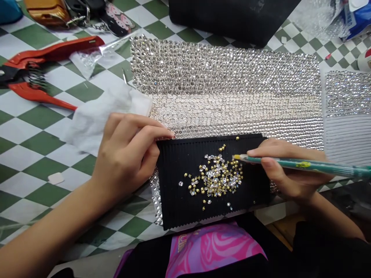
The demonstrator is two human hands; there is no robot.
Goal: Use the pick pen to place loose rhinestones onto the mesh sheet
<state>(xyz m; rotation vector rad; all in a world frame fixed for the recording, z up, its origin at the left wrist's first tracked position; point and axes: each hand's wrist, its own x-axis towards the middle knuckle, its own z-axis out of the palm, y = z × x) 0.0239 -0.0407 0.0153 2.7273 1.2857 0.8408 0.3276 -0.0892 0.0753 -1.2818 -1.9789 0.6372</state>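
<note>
My left hand [127, 154] grips the upper left corner of a black ribbed tray [179, 200], fingers curled onto its edge. A pile of loose gold-backed rhinestones [216, 178] lies in the tray's middle. My right hand [285, 170] holds a teal picker pen [304, 165] like a pencil, its yellow tip [237, 157] touching the pile's upper right edge. Under and behind the tray spreads a large rhinestone-covered sheet [226, 88].
Red pliers [40, 69] lie at the left on the green-and-white checked table [34, 162]. A white tissue [95, 116] sits beside my left hand. A second rhinestone panel [346, 112] is at the right. A black box [228, 15] stands behind.
</note>
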